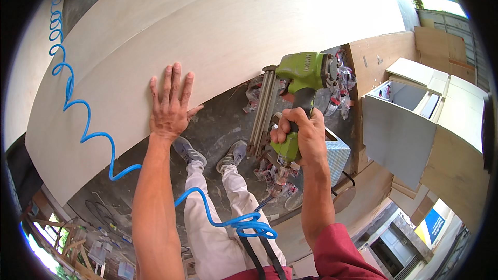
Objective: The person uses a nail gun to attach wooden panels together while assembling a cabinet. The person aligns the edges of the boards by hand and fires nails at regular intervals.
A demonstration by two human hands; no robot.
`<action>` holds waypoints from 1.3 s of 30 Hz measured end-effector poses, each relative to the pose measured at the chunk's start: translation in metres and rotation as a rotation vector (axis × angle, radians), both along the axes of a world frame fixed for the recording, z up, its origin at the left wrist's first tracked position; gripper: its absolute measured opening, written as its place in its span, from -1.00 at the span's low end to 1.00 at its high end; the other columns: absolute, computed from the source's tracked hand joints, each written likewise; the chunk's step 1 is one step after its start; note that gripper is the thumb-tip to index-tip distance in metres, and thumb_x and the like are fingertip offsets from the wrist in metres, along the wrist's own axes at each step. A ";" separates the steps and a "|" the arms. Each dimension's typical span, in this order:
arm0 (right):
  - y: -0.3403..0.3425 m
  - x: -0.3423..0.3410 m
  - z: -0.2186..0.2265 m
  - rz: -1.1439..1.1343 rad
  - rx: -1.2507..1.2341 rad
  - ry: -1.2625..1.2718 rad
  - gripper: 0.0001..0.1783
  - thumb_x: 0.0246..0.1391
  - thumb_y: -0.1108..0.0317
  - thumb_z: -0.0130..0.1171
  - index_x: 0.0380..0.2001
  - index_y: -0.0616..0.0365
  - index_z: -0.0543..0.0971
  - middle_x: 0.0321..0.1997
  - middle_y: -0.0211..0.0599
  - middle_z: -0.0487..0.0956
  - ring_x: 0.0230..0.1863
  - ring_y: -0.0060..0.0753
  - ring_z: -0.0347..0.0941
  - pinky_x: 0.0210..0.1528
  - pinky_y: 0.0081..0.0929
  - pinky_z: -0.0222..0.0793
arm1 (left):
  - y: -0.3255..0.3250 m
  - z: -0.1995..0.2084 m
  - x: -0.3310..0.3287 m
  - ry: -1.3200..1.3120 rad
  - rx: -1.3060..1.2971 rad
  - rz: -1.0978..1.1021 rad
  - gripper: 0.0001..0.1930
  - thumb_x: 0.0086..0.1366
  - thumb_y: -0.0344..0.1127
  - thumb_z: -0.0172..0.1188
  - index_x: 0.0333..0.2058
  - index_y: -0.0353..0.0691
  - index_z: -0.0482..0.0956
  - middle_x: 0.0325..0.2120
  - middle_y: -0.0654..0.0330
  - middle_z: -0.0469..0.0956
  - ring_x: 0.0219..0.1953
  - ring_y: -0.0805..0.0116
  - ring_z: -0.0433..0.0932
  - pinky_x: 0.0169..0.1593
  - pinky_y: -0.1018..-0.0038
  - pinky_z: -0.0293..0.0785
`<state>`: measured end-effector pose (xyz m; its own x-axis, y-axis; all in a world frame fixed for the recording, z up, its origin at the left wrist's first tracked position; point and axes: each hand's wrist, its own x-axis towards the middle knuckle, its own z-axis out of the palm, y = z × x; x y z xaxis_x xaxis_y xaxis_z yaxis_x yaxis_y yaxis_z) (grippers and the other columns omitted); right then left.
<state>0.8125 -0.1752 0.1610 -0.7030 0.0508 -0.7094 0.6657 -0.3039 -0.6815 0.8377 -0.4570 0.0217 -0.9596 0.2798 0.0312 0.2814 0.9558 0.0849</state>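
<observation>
My left hand (pixel 173 105) lies flat on a large pale wooden board (pixel 218 36), fingers spread near the board's front edge. In my right hand (pixel 307 134) is a green pneumatic nail gun (pixel 301 75), gripped by its handle with my fingers wrapped round it. The gun's long grey magazine slants down to the left, beyond the board's near edge. From the base of the handle a blue coiled air hose (pixel 207 215) runs across in front of my legs, passes under my left forearm and goes up over the board to the far left.
Plastic-wrapped bundles (pixel 340 91) lie on the dark floor (pixel 218 119) beyond the gun. A blue patterned box (pixel 337 155) stands beside my right forearm. White cabinet boxes (pixel 399 124) and wooden panels (pixel 381 57) fill the right side. Scrap wood (pixel 78 246) is at lower left.
</observation>
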 end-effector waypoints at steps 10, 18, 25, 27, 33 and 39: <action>-0.008 0.004 -0.001 0.064 -0.008 -0.006 -0.60 0.20 0.51 0.05 0.10 0.39 0.40 -0.66 -0.38 0.35 -0.71 -0.43 0.32 -0.52 -0.31 0.35 | 0.000 0.000 0.000 0.013 0.021 0.001 -0.02 0.21 0.19 0.19 0.47 -0.10 -0.01 0.50 -0.03 -0.13 0.53 0.00 -0.14 0.47 -0.19 -0.17; -0.011 0.004 0.001 0.052 -0.003 -0.031 -0.62 0.21 0.51 0.04 0.08 0.38 0.40 -0.67 -0.38 0.35 -0.72 -0.44 0.31 -0.52 -0.32 0.35 | 0.002 0.000 -0.002 0.007 0.022 0.004 -0.03 0.21 0.19 0.18 0.47 -0.10 -0.01 0.50 -0.03 -0.13 0.53 0.00 -0.14 0.47 -0.19 -0.18; -0.009 0.005 -0.001 0.071 0.019 -0.024 -0.63 0.21 0.51 0.03 0.08 0.38 0.40 -0.67 -0.39 0.35 -0.72 -0.46 0.31 -0.52 -0.32 0.36 | 0.004 -0.004 -0.001 0.007 0.020 0.002 -0.03 0.23 0.21 0.15 0.48 -0.10 -0.02 0.50 -0.04 -0.15 0.53 0.00 -0.16 0.47 -0.19 -0.21; -0.009 0.005 -0.001 0.083 0.017 -0.023 -0.64 0.21 0.51 0.03 0.07 0.38 0.40 -0.67 -0.39 0.36 -0.72 -0.46 0.31 -0.52 -0.32 0.36 | 0.002 -0.003 -0.001 -0.002 0.012 0.004 -0.04 0.24 0.21 0.14 0.48 -0.10 -0.03 0.50 -0.03 -0.15 0.53 0.00 -0.16 0.47 -0.19 -0.21; -0.012 0.012 -0.002 0.029 0.011 0.019 -0.66 0.17 0.51 0.07 0.01 0.38 0.40 -0.65 -0.32 0.38 -0.70 -0.39 0.36 -0.52 -0.32 0.39 | 0.003 -0.003 -0.001 0.007 0.013 0.005 -0.03 0.24 0.23 0.13 0.48 -0.09 -0.03 0.50 -0.02 -0.13 0.53 0.00 -0.14 0.48 -0.18 -0.20; -0.021 0.034 0.005 0.021 -0.008 -0.010 -0.61 0.15 0.52 0.09 0.05 0.40 0.38 -0.65 -0.29 0.39 -0.70 -0.36 0.37 -0.52 -0.33 0.39 | 0.002 -0.004 0.000 0.018 0.014 0.009 -0.03 0.22 0.26 0.14 0.47 -0.08 -0.01 0.50 -0.01 -0.10 0.53 0.00 -0.12 0.48 -0.18 -0.20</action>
